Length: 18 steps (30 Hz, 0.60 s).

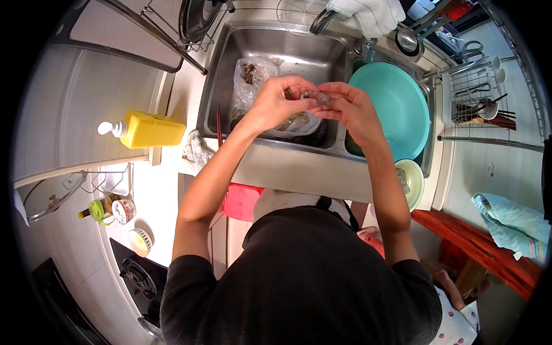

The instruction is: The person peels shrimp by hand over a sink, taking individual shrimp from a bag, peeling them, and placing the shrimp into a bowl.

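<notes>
Over the sink [319, 52], my left hand [276, 104] and my right hand [355, 112] meet at the fingertips. Both pinch a small greyish, translucent piece that looks like a raw shrimp [325, 100]. Below my hands, a clear plastic bag [261, 72] lies in the basin with brownish-grey pieces inside; my left hand and forearm hide part of it. Beside my right forearm, a pale green bowl [415, 181] holds some greyish pieces, partly covered by the arm.
A large turquoise basin [397, 103] sits in the right-hand sink. Reddish chopsticks [219, 123] and a crumpled cloth [197, 150] are at the left edge, near a yellow soap bottle [152, 129]. A faucet [323, 22] stands behind; another person's arm [450, 290] shows lower right.
</notes>
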Each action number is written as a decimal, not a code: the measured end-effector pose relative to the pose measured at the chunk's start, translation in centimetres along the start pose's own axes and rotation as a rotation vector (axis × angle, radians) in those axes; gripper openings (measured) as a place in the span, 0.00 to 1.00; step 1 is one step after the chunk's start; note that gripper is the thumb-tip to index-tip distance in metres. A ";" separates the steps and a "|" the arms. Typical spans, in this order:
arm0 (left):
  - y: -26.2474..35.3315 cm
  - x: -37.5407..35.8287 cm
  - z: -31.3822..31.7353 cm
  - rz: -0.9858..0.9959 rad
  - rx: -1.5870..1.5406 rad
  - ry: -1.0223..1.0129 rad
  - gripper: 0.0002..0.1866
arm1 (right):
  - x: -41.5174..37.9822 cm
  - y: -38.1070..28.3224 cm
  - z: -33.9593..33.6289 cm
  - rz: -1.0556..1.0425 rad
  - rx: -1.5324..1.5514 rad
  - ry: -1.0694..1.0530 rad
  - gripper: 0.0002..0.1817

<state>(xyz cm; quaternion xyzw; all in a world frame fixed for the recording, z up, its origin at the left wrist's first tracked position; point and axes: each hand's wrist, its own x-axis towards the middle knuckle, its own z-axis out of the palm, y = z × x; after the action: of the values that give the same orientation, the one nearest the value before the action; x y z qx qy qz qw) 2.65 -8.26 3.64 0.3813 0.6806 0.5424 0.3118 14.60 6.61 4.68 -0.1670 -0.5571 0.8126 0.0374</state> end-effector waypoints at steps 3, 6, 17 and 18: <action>0.3 0.0 0.5 0.035 -0.255 0.015 0.09 | 0.2 0.3 0.2 -0.047 -0.055 0.019 0.12; 1.0 -0.1 0.4 -0.032 -0.157 -0.005 0.09 | 0.3 0.5 -0.1 -0.085 -0.099 0.062 0.10; 0.6 -0.1 1.7 0.161 0.317 0.168 0.06 | 0.9 1.2 0.1 -0.056 -0.310 0.094 0.10; 0.5 -0.1 1.9 0.161 0.316 0.166 0.06 | 1.0 1.5 0.0 -0.059 -0.321 0.087 0.11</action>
<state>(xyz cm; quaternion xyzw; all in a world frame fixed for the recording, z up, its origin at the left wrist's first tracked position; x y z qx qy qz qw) 4.36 -7.38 3.72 0.4326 0.7481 0.4814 0.1463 13.86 6.25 3.11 -0.1891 -0.6824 0.7037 0.0581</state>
